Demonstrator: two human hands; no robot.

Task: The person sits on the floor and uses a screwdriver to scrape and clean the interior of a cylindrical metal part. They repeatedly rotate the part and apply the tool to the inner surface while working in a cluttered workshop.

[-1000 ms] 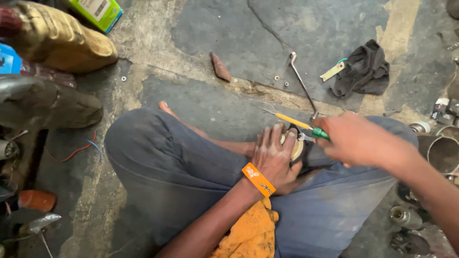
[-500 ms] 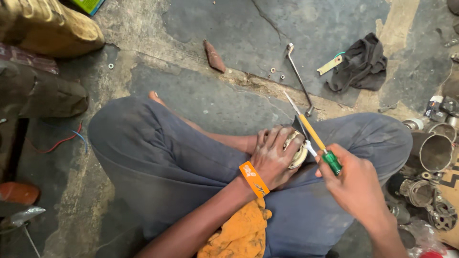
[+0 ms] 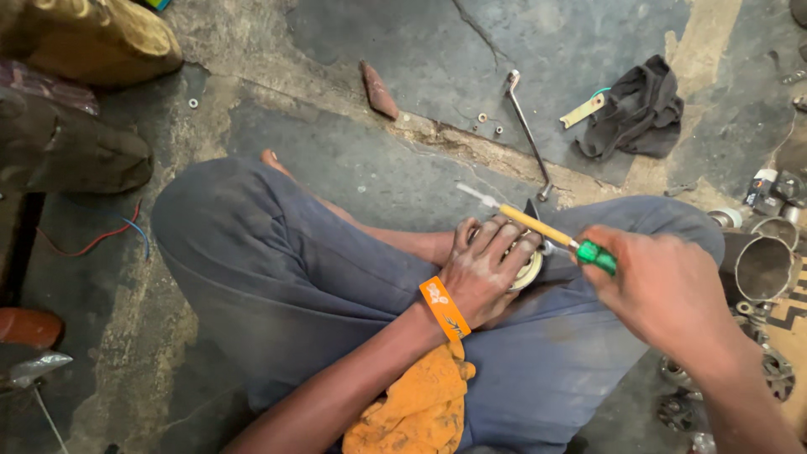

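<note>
I sit cross-legged on the floor in grey trousers. My left hand [image 3: 486, 269], with an orange wristband, presses down over a round pale metal part [image 3: 530, 271] resting on my lap; most of the part is hidden under the fingers. My right hand [image 3: 664, 286] grips a screwdriver [image 3: 546, 229] with a green and yellow handle. Its metal tip points left and away, above the fingers of my left hand. An orange rag [image 3: 416, 408] lies on my thigh below the left wrist.
On the stone floor ahead lie a long spanner [image 3: 528, 130], a dark cloth [image 3: 635, 113], a small tan tool [image 3: 586, 109], a reddish-brown piece [image 3: 378, 89] and loose nuts. Metal cylinders and parts [image 3: 761, 265] crowd the right. Worn shoes [image 3: 76, 92] and wires sit at left.
My right hand has swung the screwdriver from steeply angled to lying flatter, tip pointing left over the left hand. My left hand stays clamped on the round part. The view has shifted slightly.
</note>
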